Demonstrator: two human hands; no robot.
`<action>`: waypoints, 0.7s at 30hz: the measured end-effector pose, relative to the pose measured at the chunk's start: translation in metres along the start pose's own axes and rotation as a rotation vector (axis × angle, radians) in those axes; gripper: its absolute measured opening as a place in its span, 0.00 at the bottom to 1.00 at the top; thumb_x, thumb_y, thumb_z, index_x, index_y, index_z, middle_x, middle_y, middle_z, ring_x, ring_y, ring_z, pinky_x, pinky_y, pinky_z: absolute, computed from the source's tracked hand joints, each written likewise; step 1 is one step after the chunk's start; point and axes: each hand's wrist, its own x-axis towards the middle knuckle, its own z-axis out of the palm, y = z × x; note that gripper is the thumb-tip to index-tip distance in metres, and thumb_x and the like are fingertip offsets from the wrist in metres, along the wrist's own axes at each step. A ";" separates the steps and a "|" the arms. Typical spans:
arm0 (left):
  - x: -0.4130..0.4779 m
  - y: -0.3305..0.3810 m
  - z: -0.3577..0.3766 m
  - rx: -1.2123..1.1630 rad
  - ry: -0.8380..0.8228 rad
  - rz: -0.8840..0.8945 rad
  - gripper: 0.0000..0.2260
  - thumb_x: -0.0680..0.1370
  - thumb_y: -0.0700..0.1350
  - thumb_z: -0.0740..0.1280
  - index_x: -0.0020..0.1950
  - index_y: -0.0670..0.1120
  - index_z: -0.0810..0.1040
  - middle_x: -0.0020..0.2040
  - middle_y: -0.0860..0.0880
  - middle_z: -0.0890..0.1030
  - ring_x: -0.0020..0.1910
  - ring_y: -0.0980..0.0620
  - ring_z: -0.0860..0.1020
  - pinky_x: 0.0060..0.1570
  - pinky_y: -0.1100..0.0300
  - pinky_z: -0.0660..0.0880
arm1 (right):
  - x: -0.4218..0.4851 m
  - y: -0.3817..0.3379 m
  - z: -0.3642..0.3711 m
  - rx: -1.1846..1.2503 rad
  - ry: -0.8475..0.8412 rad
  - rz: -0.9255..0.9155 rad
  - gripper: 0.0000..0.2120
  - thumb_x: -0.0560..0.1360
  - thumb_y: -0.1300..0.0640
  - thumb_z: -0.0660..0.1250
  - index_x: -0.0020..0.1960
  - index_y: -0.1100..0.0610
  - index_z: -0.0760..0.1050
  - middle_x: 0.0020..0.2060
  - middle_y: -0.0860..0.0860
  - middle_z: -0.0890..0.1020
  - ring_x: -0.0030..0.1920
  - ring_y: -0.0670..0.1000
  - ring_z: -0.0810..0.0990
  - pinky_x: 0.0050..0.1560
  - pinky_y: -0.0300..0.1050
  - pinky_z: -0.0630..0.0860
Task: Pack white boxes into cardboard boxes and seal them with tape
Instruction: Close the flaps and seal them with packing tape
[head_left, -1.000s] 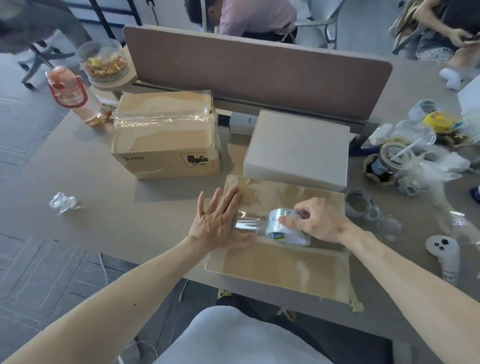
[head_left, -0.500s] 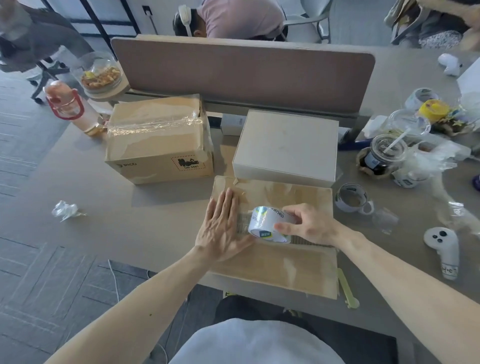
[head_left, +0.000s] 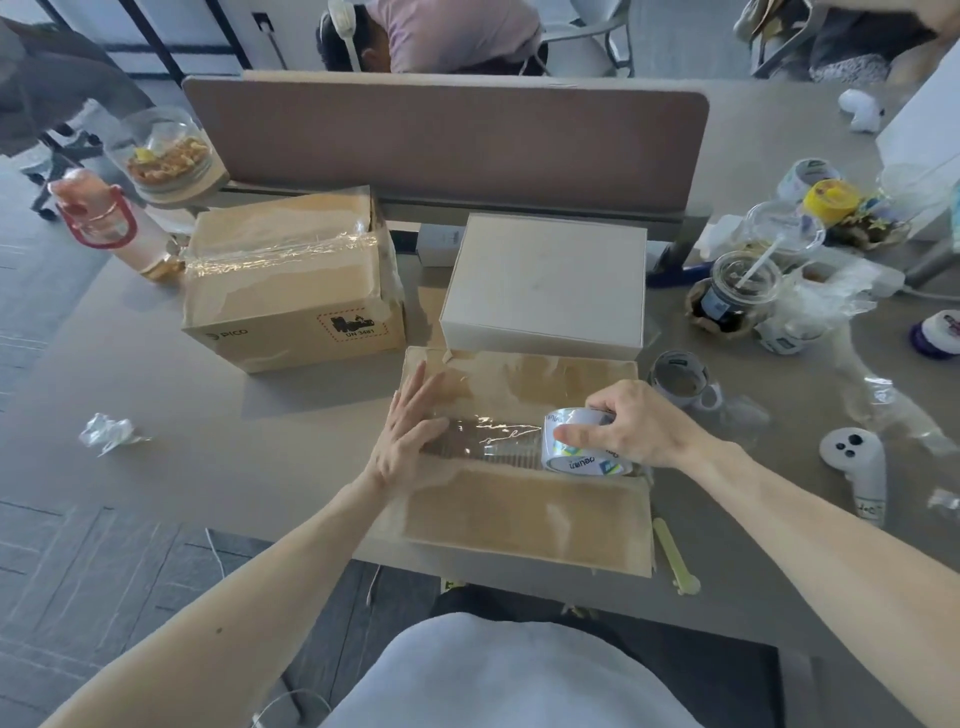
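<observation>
Brown cardboard box (head_left: 519, 525) with closed flaps lies at the near edge of the grey table (head_left: 260, 441). Behind it to the left stands a taped brown carton (head_left: 280, 291). The left hand (head_left: 410, 441) presses flat, fingers straight, on the box's left end, over a clear tape strip (head_left: 493, 436). A flat white box (head_left: 545, 280) sits just behind the box. At its right end, the right hand (head_left: 634, 426) grips a clear tape roll (head_left: 576, 457).

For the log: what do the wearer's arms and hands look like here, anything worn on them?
Both forearms are bare to the frame edge, with no sleeves in view. The left hand and right hand show no gloves, watch or wristband. A pale grey top fills the bottom edge.
</observation>
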 end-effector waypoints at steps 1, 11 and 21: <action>0.005 0.003 0.004 0.089 0.044 0.023 0.26 0.76 0.58 0.60 0.75 0.57 0.66 0.79 0.54 0.51 0.79 0.54 0.46 0.76 0.46 0.39 | -0.001 0.001 0.001 0.008 0.008 0.004 0.32 0.63 0.26 0.68 0.27 0.55 0.65 0.23 0.48 0.71 0.25 0.47 0.69 0.27 0.39 0.62; 0.027 0.020 0.056 0.611 0.017 -0.167 0.25 0.84 0.55 0.41 0.81 0.52 0.41 0.81 0.50 0.41 0.80 0.50 0.39 0.77 0.47 0.37 | -0.011 0.015 -0.003 0.172 -0.128 0.006 0.22 0.73 0.38 0.70 0.31 0.51 0.68 0.25 0.42 0.68 0.28 0.46 0.64 0.31 0.39 0.59; 0.025 0.023 0.057 0.614 0.023 -0.158 0.29 0.81 0.57 0.40 0.82 0.49 0.48 0.82 0.48 0.46 0.80 0.48 0.42 0.77 0.45 0.37 | -0.033 0.044 -0.035 0.005 0.036 0.089 0.34 0.62 0.25 0.66 0.28 0.56 0.62 0.23 0.46 0.66 0.25 0.46 0.63 0.28 0.39 0.59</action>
